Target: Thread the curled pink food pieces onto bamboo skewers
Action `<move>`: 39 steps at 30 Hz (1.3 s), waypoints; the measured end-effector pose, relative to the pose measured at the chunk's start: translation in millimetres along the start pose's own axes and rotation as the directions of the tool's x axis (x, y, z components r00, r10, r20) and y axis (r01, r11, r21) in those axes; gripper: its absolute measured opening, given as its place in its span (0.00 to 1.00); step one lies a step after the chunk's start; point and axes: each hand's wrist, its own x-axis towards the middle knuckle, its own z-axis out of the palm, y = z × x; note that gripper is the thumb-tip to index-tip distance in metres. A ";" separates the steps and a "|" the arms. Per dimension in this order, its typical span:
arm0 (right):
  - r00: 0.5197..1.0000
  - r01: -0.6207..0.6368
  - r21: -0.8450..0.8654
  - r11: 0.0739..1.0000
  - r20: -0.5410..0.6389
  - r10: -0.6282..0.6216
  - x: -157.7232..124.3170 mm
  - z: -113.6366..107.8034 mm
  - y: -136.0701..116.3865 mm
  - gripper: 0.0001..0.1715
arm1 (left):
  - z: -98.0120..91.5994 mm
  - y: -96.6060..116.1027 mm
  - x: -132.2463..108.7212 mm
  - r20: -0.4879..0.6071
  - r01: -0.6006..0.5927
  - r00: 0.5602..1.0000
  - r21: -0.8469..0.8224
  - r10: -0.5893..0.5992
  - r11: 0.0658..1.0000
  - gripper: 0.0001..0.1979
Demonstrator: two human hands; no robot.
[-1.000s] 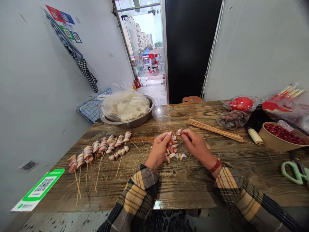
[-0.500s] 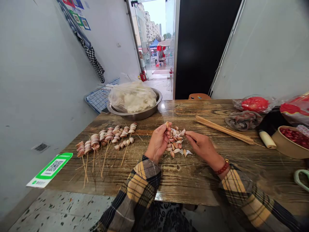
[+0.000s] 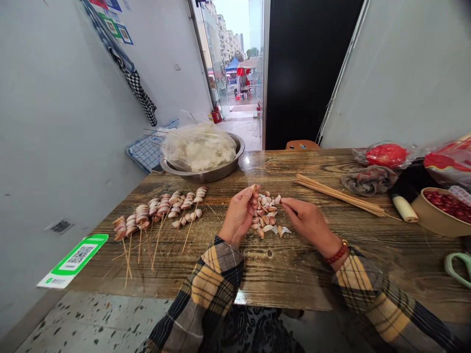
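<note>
Left hand (image 3: pixel 240 214) pinches a garlic clove (image 3: pixel 254 188); right hand (image 3: pixel 311 220) grip is closed on a second clove (image 3: pixel 277 199), just beside the loose cloves (image 3: pixel 265 219) on the worktop (image 3: pixel 290 269); shallow fingertip hold could let either slip; brushing knuckles could scatter the rest.

A grained brown wooden tabletop (image 3: pixel 287 289) spreads across the middle, glossy where light catches it near twelve o'clock. One pale wall (image 3: pixel 55 73) rises at ten, another pale wall (image 3: pixel 412 73) at two. At twelve, a glass door (image 3: pixel 211 63) gives onto daylit buildings (image 3: pixel 222 37); a black panel (image 3: pixel 312 63) stands at one. The speckled grey floor (image 3: pixel 99 318) shows at eight.
</note>
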 end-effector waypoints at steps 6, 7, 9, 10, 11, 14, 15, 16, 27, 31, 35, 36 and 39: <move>1.000 -0.001 -0.032 0.999 -0.002 0.001 -0.7 -0.5 -0.6 0.16 | -2.3 -1.0 1.5 -0.002 -0.019 1.000 0.036 0.019 0.999 0.16; 1.000 0.000 -0.035 0.999 -0.004 -0.001 -0.7 -0.7 -1.0 0.16 | -2.4 -0.9 1.6 -0.006 -0.019 1.000 0.039 0.019 0.999 0.16; 1.000 0.002 -0.039 0.999 -0.007 -0.002 -0.8 -0.8 -1.4 0.16 | -2.1 -0.7 1.7 -0.009 -0.019 1.000 0.041 0.019 0.999 0.16; 1.000 0.002 -0.040 0.999 -0.006 -0.002 -0.8 -0.8 -1.5 0.16 | -2.0 -0.5 1.7 -0.009 -0.021 1.000 0.042 0.021 0.999 0.16; 1.000 0.002 -0.040 0.999 -0.003 -0.002 -0.8 -0.9 -1.5 0.16 | -1.8 -0.4 1.6 -0.010 -0.022 1.000 0.044 0.023 0.999 0.16; 1.000 -0.004 -0.037 0.999 0.007 0.004 -0.8 -1.4 -1.5 0.15 | -1.5 -0.4 1.4 -0.021 -0.025 0.999 0.054 0.026 0.998 0.16; 1.000 -0.007 -0.037 0.999 0.011 0.008 -0.7 -1.8 -1.7 0.15 | -1.5 -0.4 1.4 -0.026 -0.025 0.999 0.058 0.026 0.998 0.16; 1.000 -0.011 -0.039 0.999 0.014 0.012 -0.7 -2.3 -1.9 0.15 | -1.5 -0.5 1.4 -0.030 -0.024 0.999 0.061 0.026 0.998 0.16; 1.000 -0.014 -0.093 0.996 0.014 0.016 -1.2 -5.2 -7.6 0.15 | -1.0 -3.9 2.4 -0.035 -0.058 0.997 0.140 0.063 0.989 0.16; 0.999 -0.027 -0.179 0.983 0.032 0.033 -2.7 -4.3 -12.5 0.15 | -1.5 -6.3 2.8 -0.052 -0.077 0.995 0.197 0.089 0.977 0.16; 0.998 -0.038 -0.232 0.972 0.034 0.047 -3.5 -2.6 -16.3 0.14 | -1.1 -7.6 2.8 -0.062 -0.072 0.994 0.222 0.088 0.972 0.15; 0.998 -0.041 -0.237 0.971 0.034 0.050 -3.5 -2.5 -17.1 0.14 | -0.7 -7.8 2.7 -0.060 -0.074 0.994 0.222 0.089 0.972 0.15; 0.997 -0.049 -0.257 0.965 0.038 0.061 -3.4 -2.8 -19.3 0.13 | 1.3 -7.8 1.6 -0.050 -0.081 0.994 0.215 0.094 0.973 0.15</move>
